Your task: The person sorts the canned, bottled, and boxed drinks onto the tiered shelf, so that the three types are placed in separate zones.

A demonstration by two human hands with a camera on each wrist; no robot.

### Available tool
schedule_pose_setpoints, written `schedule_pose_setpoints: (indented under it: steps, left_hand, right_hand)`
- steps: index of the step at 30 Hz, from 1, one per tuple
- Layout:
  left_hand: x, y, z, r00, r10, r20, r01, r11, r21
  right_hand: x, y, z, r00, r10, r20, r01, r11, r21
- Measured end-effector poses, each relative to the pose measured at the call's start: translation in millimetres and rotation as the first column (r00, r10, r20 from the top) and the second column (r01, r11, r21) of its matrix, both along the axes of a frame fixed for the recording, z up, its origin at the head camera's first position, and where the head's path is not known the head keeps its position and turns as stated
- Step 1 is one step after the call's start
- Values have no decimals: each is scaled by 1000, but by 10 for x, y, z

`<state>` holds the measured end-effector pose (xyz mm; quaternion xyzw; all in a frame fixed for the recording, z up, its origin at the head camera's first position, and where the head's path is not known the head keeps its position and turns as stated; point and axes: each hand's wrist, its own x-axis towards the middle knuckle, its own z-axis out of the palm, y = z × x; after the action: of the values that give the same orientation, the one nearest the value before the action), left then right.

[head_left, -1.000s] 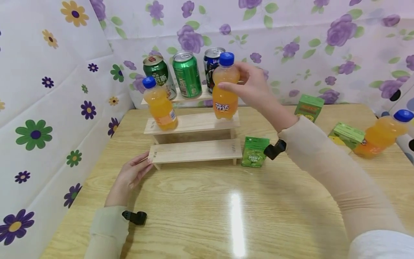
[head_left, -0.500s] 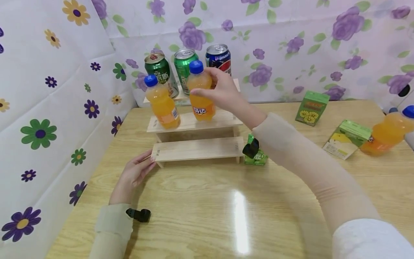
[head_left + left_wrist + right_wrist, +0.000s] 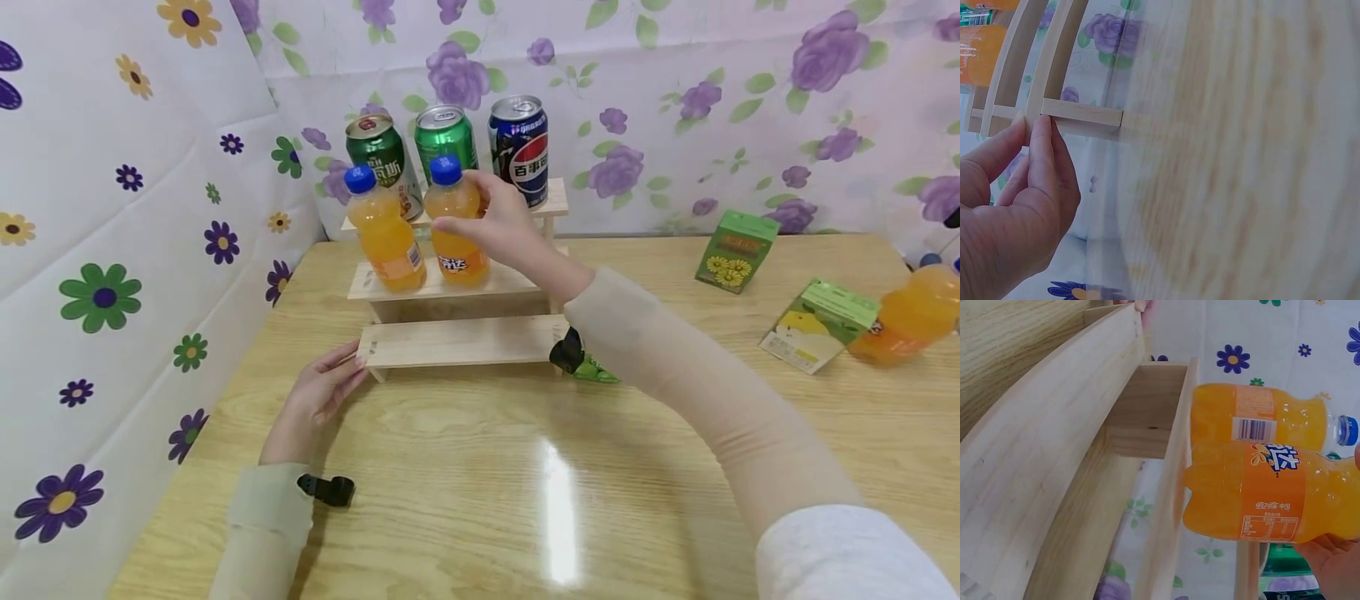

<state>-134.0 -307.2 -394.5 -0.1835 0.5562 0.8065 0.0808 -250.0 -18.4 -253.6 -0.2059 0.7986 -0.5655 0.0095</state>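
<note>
My right hand [image 3: 498, 221] grips an orange soda bottle [image 3: 459, 254] with a blue cap, upright over the middle step of a wooden tiered rack [image 3: 465, 342]. The right wrist view shows its base close to the board; I cannot tell whether it touches. Just left stands a second orange soda bottle [image 3: 392, 254] on the same step. My left hand [image 3: 318, 396] pinches the left end of the lowest board between thumb and fingers, as the left wrist view shows. On the top step are a dark green can [image 3: 378, 158], a green can [image 3: 442, 133] and a blue cola can [image 3: 521, 154].
To the right on the table lie a green drink carton [image 3: 821, 325] and another orange bottle [image 3: 907, 317]. An upright green carton [image 3: 737, 250] stands farther back. A green packet [image 3: 596, 372] beside the rack is mostly hidden by my right wrist. Patterned cloth walls border the table.
My right hand has moved left with the orange soda bottle, from in front of the blue can to beside the other bottle. The left hand stays on the rack.
</note>
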Motion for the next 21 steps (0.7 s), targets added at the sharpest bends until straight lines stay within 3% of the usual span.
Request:
schedule_pose_setpoints:
  steps: [11,21]
  left_hand:
    - [-17,20,26,1000,-22,-17,21,999,-32]
    - [-4,4,3,999,-27,-23,27,1000,8]
  right_hand:
    - [-60,-31,-29,1000,7,18,-7,1000,-6]
    - [-88,-56,-63,998,38,53,-39,999,18]
